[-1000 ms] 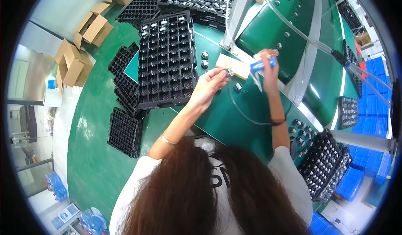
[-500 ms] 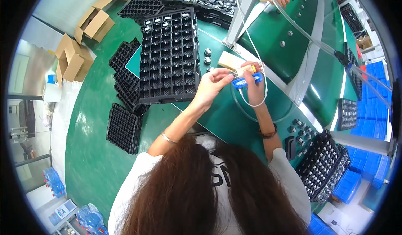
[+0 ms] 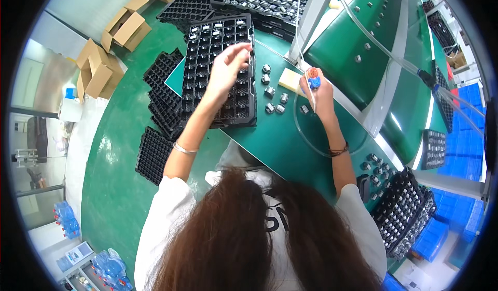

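My left hand is over the right part of a black compartment tray, fingers bent and drawn together. Whatever is between its fingertips, if anything, is too small to make out. A few small silvery parts sit in the tray's far pockets. My right hand is closed around a dispensing syringe with blue and orange pieces. A thin pale length runs down from it toward the table. Between the hands, several small metal parts stand loose on the green table, beside a pale yellow block.
A fuller tray of metal parts lies at the back. Stacked black trays are at the left, near open cardboard boxes. A metal post and clear hoses stand before the green conveyor belt. More filled trays are at the right.
My left hand has left the syringe and moved left over the tray. My right hand has turned the syringe more upright. More loose metal parts show where my hands were.
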{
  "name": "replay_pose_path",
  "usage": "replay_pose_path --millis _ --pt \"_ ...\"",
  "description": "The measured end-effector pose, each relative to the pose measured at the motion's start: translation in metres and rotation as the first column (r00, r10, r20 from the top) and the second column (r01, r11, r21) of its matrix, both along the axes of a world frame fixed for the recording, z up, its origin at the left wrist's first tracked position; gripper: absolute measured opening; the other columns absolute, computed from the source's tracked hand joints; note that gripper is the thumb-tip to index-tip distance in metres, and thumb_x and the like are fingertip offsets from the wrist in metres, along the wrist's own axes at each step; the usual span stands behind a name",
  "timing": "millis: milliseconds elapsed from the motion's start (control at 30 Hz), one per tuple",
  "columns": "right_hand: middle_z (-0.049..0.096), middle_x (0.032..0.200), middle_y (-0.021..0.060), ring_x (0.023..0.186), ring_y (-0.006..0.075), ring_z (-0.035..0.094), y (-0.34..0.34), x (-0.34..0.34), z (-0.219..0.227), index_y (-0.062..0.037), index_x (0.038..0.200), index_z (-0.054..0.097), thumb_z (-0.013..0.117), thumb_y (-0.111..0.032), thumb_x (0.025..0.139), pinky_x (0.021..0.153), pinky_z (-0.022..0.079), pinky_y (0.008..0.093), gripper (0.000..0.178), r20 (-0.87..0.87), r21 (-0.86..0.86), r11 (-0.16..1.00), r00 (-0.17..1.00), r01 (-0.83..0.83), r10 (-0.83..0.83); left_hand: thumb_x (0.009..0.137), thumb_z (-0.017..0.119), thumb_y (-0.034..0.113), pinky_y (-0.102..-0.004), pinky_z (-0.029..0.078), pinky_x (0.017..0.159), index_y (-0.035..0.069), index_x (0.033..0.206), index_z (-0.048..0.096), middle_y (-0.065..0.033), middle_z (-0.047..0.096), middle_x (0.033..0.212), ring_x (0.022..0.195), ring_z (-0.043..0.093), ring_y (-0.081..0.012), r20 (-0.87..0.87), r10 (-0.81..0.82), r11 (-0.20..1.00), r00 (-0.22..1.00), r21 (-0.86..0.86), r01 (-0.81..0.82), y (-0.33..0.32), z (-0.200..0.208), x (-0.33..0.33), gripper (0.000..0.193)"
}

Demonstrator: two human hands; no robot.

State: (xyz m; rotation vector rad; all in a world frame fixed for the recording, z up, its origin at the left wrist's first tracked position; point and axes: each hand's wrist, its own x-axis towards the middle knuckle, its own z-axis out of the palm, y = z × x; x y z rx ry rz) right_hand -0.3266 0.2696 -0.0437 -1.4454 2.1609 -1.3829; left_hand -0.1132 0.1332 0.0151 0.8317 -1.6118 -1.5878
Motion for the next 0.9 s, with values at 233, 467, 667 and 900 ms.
replay_pose_path --millis 233,467,667,900 --pt "0.063 0.075 0.0121 0.067 0.0251 0.063 -0.001 0.002 -0.001 -0.004 0.096 0.052 0.07 -0.021 0.076 0.062 0.047 0.0326 0.032 -0.072 0.099 0.995 0.997 0.004 0.003 0.083 0.058 0.016 -0.0283 0.045 0.082 0.006 0.107 0.061 -0.009 0.064 0.1 0.088 0.06 -0.0183 0.291 0.375 0.752 0.88 -0.65 -0.105 -0.112 -0.029 -0.008 0.027" --pt "0.049 0.074 0.0054 0.065 0.0194 0.052 0.031 -0.009 0.015 -0.0088 0.111 0.041 0.081 -0.032 0.062 0.059 0.041 0.0316 0.067 0.015 0.145 0.989 1.0 -0.006 0.004 0.077 0.064 0.018 -0.0359 0.046 0.078 0.008 0.093 0.067 -0.0103 0.062 0.092 0.088 0.058 -0.0283 0.47 0.434 0.481 0.769 -0.842 0.244 -0.168 -0.05 -0.048 0.019" --pt "0.039 0.073 -0.0002 0.061 0.0072 0.035 0.069 -0.024 0.007 -0.0089 0.11 0.044 0.08 -0.023 0.064 0.054 0.032 0.0211 0.06 0.138 0.115 0.993 0.989 0.031 -0.047 0.076 0.061 0.013 -0.0383 0.046 0.076 0.005 0.079 0.063 -0.0114 0.06 0.081 0.084 0.057 -0.0286 0.474 0.339 0.441 0.812 -0.843 0.308 -0.19 -0.045 -0.054 0.009" --pt "0.042 0.08 -0.0003 0.062 0.0074 0.037 0.064 -0.029 0.008 -0.0087 0.111 0.043 0.079 -0.021 0.065 0.055 0.033 0.0213 0.059 0.219 0.174 0.983 0.976 -0.054 0.015 0.088 0.055 0.018 -0.0275 0.05 0.071 -0.002 0.097 0.055 -0.0138 0.064 0.088 0.08 0.063 -0.0169 0.375 0.107 0.851 0.921 -0.513 0.11 -0.175 -0.009 -0.043 0.022"
